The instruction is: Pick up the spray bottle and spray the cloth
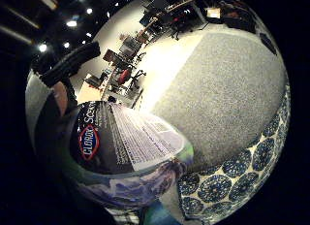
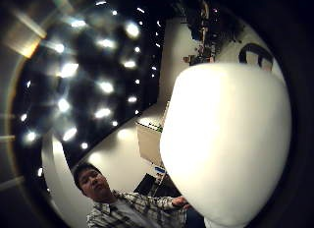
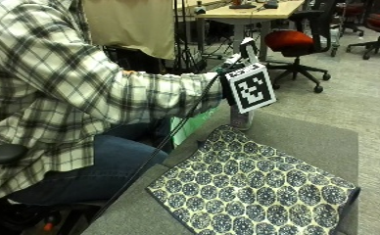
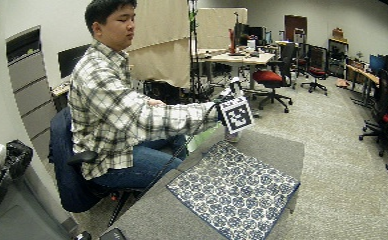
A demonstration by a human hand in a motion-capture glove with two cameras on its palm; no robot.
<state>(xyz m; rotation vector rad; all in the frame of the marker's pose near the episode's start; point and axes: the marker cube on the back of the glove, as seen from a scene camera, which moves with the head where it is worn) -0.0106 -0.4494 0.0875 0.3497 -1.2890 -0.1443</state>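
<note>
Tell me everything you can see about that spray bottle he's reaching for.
The spray bottle stands upright on the grey table, just beyond the far corner of the patterned cloth. It looks like plastic, with a dark Clorox label, a panel of small print and a pale base. Its top is white. The gloved right hand is at its upper part, which the outside view mostly hides.

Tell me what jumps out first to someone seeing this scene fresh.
The blue-and-white patterned cloth dominates, spread flat on the grey table in front of the seated person. Beyond its far edge, the gloved right hand reaches out to a spray bottle standing on the table; the marker cube hides the fingers. In the little finger side palm view, the bottle's Clorox label fills the space close to the palm.
</note>
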